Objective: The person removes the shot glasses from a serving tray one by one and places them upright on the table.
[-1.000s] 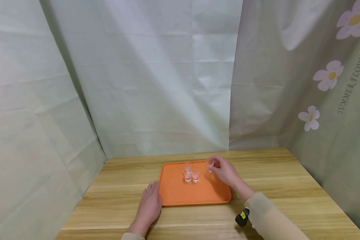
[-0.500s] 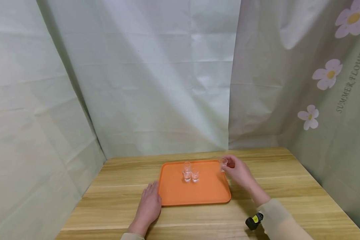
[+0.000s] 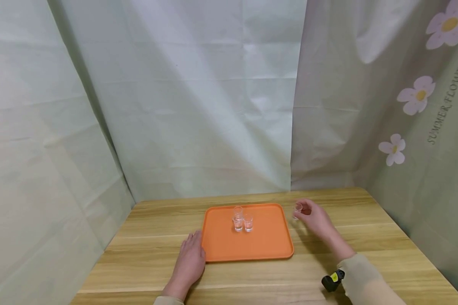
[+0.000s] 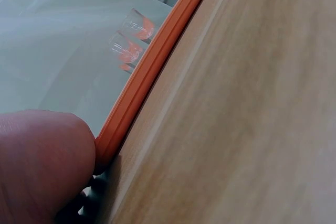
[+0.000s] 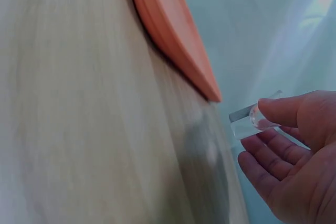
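Note:
My right hand (image 3: 316, 218) pinches a small clear shot glass (image 3: 297, 209) between thumb and fingers, just off the right edge of an orange tray (image 3: 248, 249). In the right wrist view the glass (image 5: 244, 124) hangs above the wooden table. Three more shot glasses stand close together on the tray: a back one (image 3: 238, 210), a front left one (image 3: 238, 225) and a front right one (image 3: 248, 224). Flat along the tray's left edge lies my left hand (image 3: 190, 259), its fingers extended. The left thumb (image 4: 47, 156) touches the tray's near corner in the left wrist view.
The tray lies on a wood-grain table (image 3: 145, 254). Pale cloth curtains (image 3: 198, 106) hang behind the table and along both sides, the right one printed with flowers. A small black device (image 3: 333, 281) sits at the right wrist.
My right hand has carried the shot glass rightward from above the tray, across its right edge, to over the table. The left hand and the three glasses on the tray have stayed put.

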`<state>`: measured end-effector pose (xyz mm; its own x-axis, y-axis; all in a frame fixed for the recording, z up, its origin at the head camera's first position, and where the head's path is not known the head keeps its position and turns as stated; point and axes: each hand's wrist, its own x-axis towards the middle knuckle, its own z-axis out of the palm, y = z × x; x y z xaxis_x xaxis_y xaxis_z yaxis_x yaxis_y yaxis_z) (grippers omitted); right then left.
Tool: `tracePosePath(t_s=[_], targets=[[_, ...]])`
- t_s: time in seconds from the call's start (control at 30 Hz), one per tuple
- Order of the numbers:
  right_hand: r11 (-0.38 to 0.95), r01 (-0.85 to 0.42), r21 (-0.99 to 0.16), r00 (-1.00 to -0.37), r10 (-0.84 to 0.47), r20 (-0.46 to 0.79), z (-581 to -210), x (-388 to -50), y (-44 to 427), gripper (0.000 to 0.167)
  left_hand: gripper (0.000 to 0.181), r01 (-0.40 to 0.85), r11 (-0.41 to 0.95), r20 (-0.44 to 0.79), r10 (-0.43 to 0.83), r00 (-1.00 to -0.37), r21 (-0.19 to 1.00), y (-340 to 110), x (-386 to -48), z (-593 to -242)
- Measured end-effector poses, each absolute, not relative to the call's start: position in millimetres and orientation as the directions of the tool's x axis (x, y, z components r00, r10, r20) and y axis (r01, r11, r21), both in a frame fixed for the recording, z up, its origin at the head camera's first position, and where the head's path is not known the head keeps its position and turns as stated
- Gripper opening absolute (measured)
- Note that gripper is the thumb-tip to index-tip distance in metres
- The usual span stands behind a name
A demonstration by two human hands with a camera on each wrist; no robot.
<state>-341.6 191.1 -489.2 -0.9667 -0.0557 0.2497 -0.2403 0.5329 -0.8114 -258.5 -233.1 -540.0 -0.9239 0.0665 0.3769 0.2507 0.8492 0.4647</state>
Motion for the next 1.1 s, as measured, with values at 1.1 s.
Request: tracePosePath(t_s=[1.1], targets=[[0.538, -0.207, -0.817, -0.976, -0.061, 0.207, -496, -337, 208, 0.05, 0.053, 0.213, 0.87, 0.307, 0.076, -0.949, 0.444, -232, -254, -529]])
